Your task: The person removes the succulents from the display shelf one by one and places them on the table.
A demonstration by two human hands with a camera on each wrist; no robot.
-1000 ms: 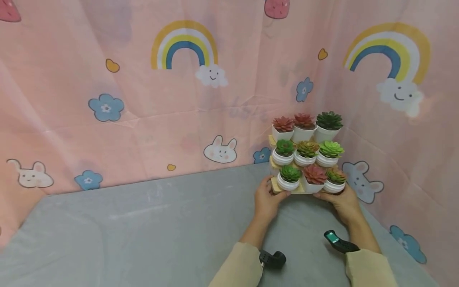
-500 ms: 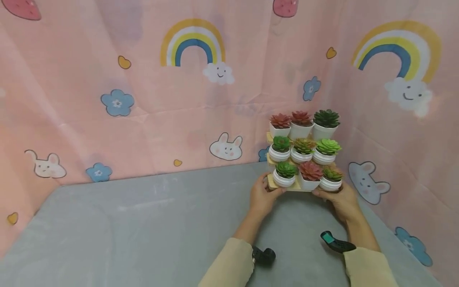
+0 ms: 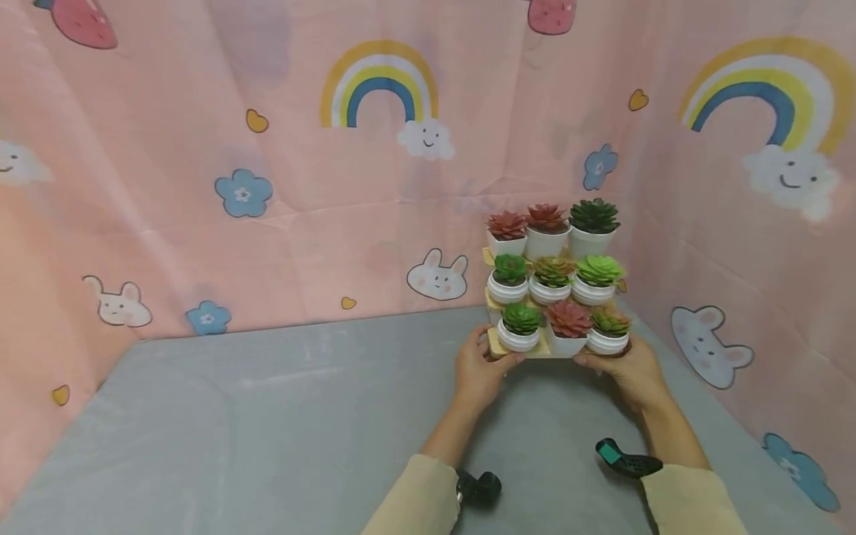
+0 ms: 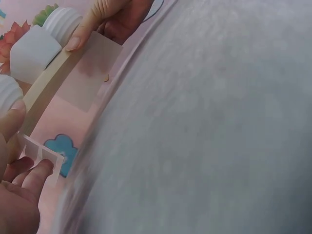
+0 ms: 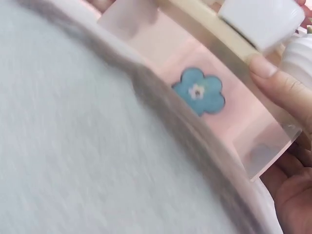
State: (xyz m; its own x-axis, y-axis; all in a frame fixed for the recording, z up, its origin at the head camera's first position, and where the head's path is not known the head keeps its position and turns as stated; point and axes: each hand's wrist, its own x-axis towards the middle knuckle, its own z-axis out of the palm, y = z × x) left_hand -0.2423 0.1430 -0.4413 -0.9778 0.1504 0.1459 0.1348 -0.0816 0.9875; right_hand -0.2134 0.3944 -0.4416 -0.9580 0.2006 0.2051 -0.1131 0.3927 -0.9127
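Observation:
Both hands hold a three-tier wooden plant stand point(image 3: 495, 344) with clear side panels point(image 4: 92, 73). My left hand point(image 3: 478, 375) grips its lower left end, thumb on the front wooden edge and fingers around the clear panel. At the lower right end my right hand point(image 3: 638, 375) does the same, its thumb point(image 5: 265, 68) pressing the wood. Small succulents in white pots stand upright in three rows of three, among them a dark green one point(image 3: 594, 215), a bright green one point(image 3: 599, 270) and a red one point(image 3: 570, 318). Wrist views show the stand raised off the table.
A grey cloth-covered table point(image 3: 301, 416) spreads out below and to the left. Pink printed curtains point(image 3: 321, 186) hang behind it and along the right side, meeting in a corner behind the stand. Black devices point(image 3: 478, 487) sit on both wrists.
Both hands have carried the stand leftward relative to the curtain's pattern. My head view has turned a little left as well. The grip and the pots' arrangement look the same.

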